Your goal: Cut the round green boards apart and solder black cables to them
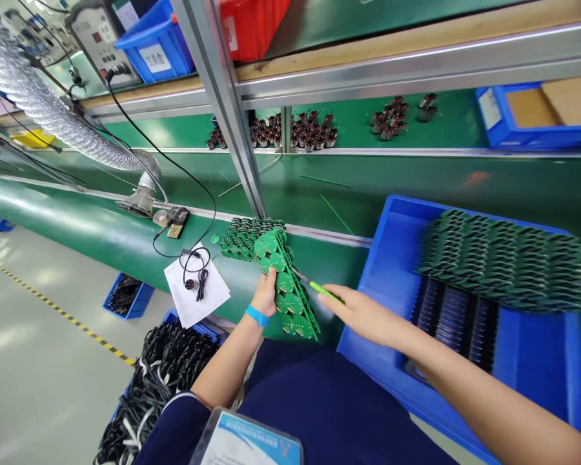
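Note:
My left hand (265,292), with a blue wristband, grips a green panel of round circuit boards (285,284) by its left edge, holding it tilted above the bench edge. My right hand (363,314) is closed on a thin tool with a green handle (319,288), whose tip touches the panel's right edge. A pile of loose round green boards (242,237) lies on the green bench just behind the panel.
A blue bin (392,258) to my right holds stacked green panels (503,258). A white paper with a black cable (196,287), a silver fume hose (53,110), black cable bundles (164,374) and small motor parts (310,132) on the shelf surround the spot.

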{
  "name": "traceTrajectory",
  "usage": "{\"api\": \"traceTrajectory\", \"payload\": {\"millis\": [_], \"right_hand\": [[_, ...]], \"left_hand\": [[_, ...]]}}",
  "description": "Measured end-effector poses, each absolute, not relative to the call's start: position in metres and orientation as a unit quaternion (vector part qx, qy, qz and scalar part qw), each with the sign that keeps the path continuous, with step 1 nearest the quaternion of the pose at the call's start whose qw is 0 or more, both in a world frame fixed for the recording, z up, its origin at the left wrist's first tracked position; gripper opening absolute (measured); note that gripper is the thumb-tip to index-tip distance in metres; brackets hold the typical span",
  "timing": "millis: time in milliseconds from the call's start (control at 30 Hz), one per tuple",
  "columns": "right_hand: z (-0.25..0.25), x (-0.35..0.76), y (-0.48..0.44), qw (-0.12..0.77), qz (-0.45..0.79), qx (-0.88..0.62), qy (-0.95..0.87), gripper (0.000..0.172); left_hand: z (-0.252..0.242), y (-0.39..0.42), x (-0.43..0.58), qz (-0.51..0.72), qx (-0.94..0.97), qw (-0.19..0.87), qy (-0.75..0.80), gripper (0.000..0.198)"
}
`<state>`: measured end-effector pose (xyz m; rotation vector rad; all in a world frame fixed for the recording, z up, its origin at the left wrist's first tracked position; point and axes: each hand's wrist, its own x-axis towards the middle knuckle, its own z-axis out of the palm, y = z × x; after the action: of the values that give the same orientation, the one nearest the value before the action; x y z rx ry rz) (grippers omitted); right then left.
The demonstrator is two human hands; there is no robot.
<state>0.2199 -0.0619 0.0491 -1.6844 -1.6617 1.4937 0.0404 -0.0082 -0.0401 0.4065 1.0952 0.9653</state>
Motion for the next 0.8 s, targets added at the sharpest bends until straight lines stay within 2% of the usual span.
{"api": "traceTrajectory", "payload": {"millis": [333, 433, 633, 700, 800], "right_hand": [[0.055, 0.223, -0.06, 0.121, 0.477, -0.616, -0.615, 0.038], [0.048, 0.22, -0.062, 0.158, 0.526, -0.61, -0.571, 0.041], [0.038, 0.206, -0.079, 0.204, 0.794, -0.476, -0.319, 0.052], [0.04, 0.211, -0.069, 0.234, 0.809, -0.451, -0.295, 0.048], [0.04, 0.232, -0.031, 0.327, 0.759, -0.485, -0.288, 0.04]], "left_hand": [[-0.039, -0.007, 0.036, 0.443, 0.189, 0.709, 0.516, 0.047], [-0.042, -0.008, 0.033, 0.43, 0.179, 0.725, 0.508, 0.05], [-0.055, -0.023, 0.045, 0.346, 0.113, 0.817, 0.448, 0.074], [-0.058, -0.027, 0.048, 0.337, 0.092, 0.83, 0.435, 0.075], [-0.06, -0.027, 0.045, 0.339, 0.077, 0.833, 0.431, 0.071]]}}
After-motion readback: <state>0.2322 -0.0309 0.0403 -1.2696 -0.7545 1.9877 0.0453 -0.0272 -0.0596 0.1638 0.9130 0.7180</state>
